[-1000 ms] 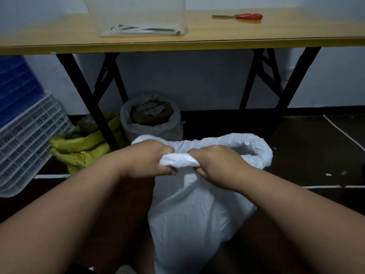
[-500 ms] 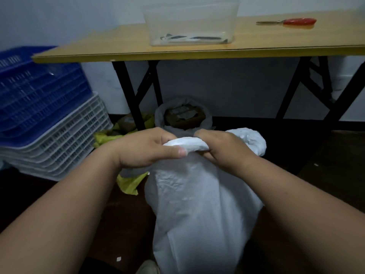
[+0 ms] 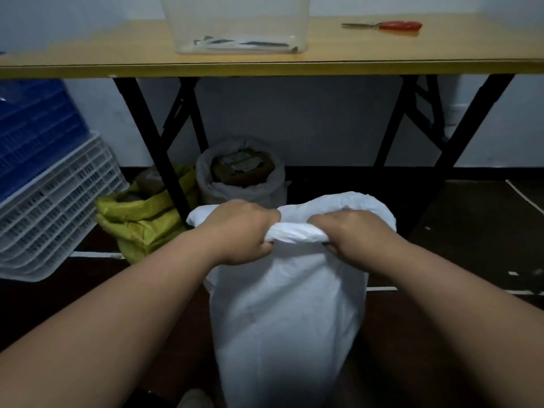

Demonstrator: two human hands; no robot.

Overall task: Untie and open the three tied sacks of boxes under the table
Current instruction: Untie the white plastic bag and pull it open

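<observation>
In the middle of the frame stands the white sack (image 3: 288, 319). The left hand (image 3: 241, 231) and right hand (image 3: 350, 234) both curl tight around its rolled top edge (image 3: 297, 232), fingers wrapped under, side by side with a small gap between them.

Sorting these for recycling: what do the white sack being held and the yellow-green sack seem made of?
White sack: likely woven plastic, matte; it creases stiffly where both hands roll its rim. Yellow-green sack: probably similar woven plastic, crumpled with slight sheen; weave too blurred to confirm.
</observation>
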